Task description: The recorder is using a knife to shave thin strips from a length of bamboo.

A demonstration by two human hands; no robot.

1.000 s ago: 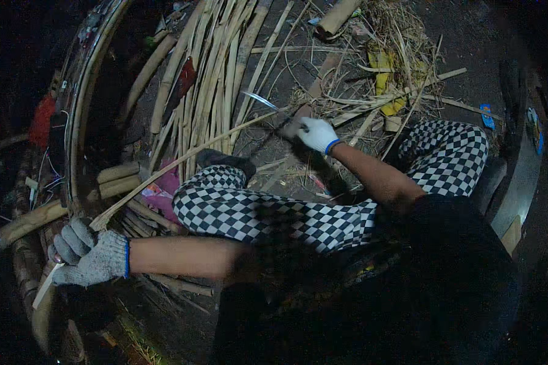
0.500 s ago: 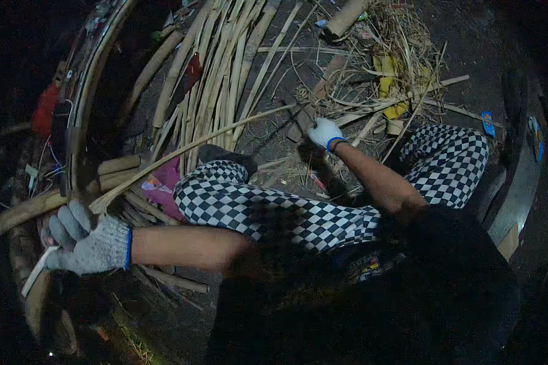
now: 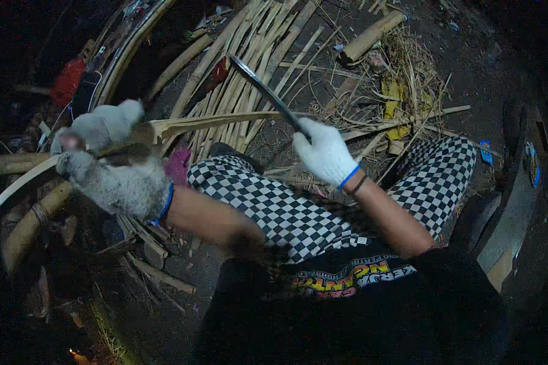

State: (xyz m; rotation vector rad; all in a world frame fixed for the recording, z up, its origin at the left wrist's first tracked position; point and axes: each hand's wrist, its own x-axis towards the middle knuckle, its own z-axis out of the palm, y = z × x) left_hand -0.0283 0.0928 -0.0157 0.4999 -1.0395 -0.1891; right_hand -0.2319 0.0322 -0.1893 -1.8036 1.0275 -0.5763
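Note:
My left hand, in a grey knit glove, is closed around a long bamboo strip. One end of the strip sticks out past the glove at far left, and the other runs rightward, behind the knife blade. A white glove covers my right hand, which grips a long-bladed knife. The blade is dark with a pale edge and slants up and to the left. Its handle is hidden inside my fist. Beyond the blade lies a pile of split bamboo strips.
Thick bamboo pieces lie at the upper right and lower left. Tangled shavings and a yellow wrapper litter the ground. My legs in checkered trousers are folded in front of me. A curved bamboo pole stands at left.
My right hand has lifted and the knife blade now shows clearly, pointing up-left. My left hand has moved up and right with the bamboo strip. The view has shifted slightly.

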